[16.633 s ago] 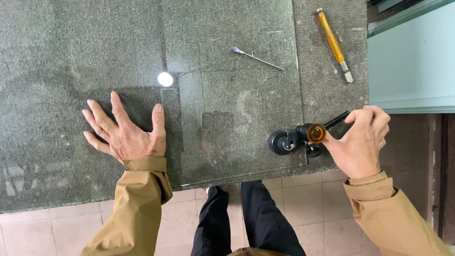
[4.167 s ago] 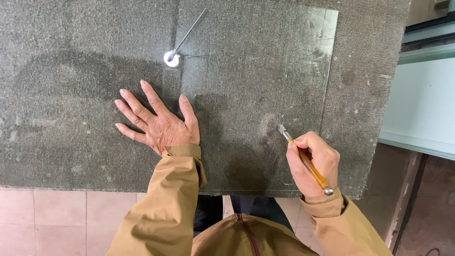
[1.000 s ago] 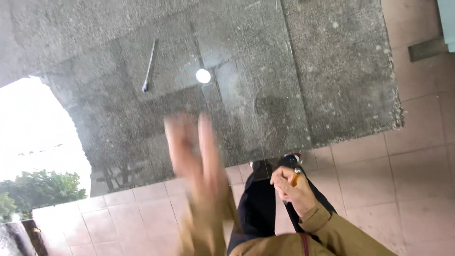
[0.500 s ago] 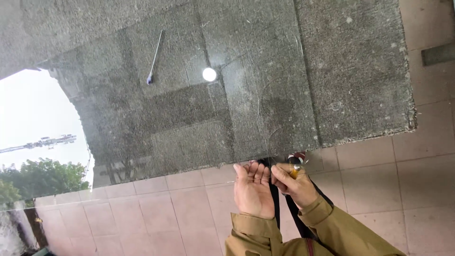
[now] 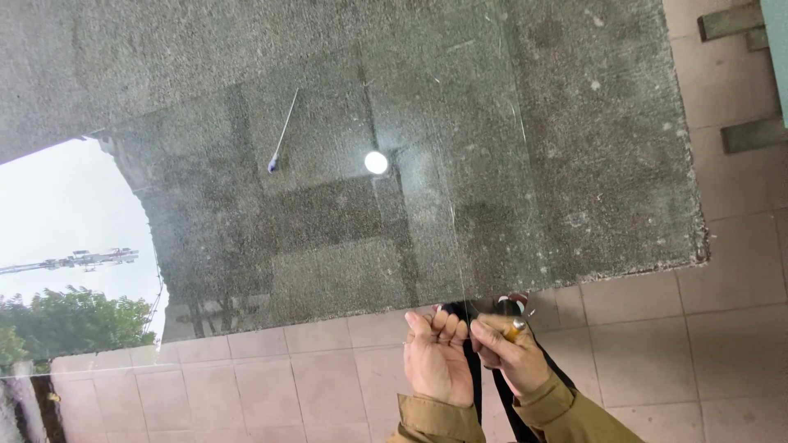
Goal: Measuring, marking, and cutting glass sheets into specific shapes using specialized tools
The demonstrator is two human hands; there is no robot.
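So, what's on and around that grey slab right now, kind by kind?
Clear glass sheet overhanging the grey stone slab: 1
Thin metal rod lying on the glass: 1
Small orange-handled tool in the right hand: 1
Hands at the glass edge, with the left hand: 2
Total: 5

A thin metal rod lies on the grey stone table above pink floor tiles.

A clear glass sheet lies on the speckled grey stone table, above pinkish floor tiles.
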